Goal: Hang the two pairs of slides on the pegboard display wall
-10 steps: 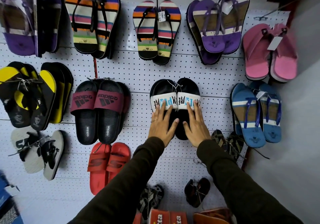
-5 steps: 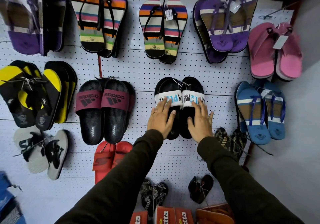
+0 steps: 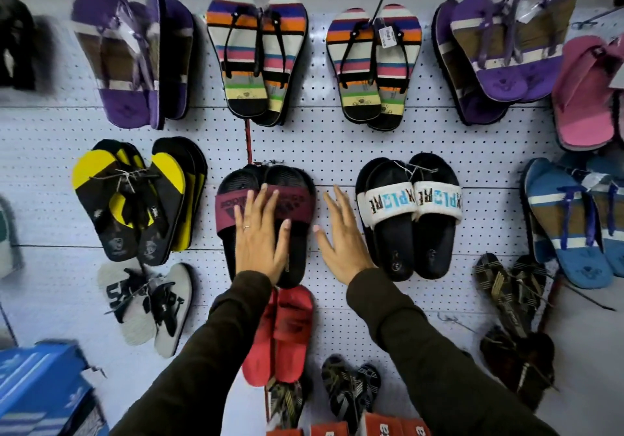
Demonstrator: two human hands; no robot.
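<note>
Two pairs of black slides hang side by side on the white pegboard wall point(image 3: 337, 151). The pair with maroon straps point(image 3: 297, 199) hangs at centre, and my left hand point(image 3: 261, 233) lies flat on it, fingers spread over the straps. The pair with white lettered straps point(image 3: 410, 206) hangs to its right, untouched. My right hand point(image 3: 341, 236) is open with fingers apart, palm toward the bare pegboard between the two pairs.
Striped point(image 3: 256, 54), purple point(image 3: 499, 47), yellow-and-black point(image 3: 135, 199), blue point(image 3: 570, 222), pink point(image 3: 587, 94), grey point(image 3: 148, 307) and red point(image 3: 283, 334) sandals hang all around. A blue shoebox point(image 3: 44, 388) sits at lower left; orange boxes point(image 3: 341, 429) line the bottom edge.
Both hands left the white-strapped slides and shifted left; my left hand now rests on the maroon-strapped pair. The view has moved in closer to the wall.
</note>
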